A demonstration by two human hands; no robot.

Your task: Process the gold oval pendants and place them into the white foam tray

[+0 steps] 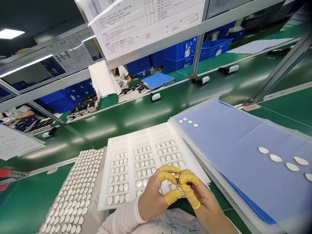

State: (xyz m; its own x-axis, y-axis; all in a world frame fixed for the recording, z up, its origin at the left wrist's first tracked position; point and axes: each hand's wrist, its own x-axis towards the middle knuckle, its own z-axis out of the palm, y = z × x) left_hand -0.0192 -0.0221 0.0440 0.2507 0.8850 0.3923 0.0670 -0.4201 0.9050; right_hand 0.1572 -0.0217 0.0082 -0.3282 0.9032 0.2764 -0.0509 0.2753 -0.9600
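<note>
My left hand (156, 191) and my right hand (202, 195) meet over the near edge of a white foam tray (131, 162). Yellow finger cots cover the fingertips of both. Between the fingertips is a small shiny piece with a metallic edge (177, 179), pinched by both hands and mostly hidden by them. Rows of oval white pieces with shiny rims (117, 199) sit in the tray's slots. My hands cover part of the tray's near right section.
To the left, a board is packed with many oval pieces (70, 195). On the right, a blue sheet (226, 130) carries several loose ovals (275, 158). Beyond runs a green conveyor (136, 113) with black-and-white parts (155, 96). Metal posts (197, 55) and a hanging paper (146, 26) stand ahead; co-workers sit opposite.
</note>
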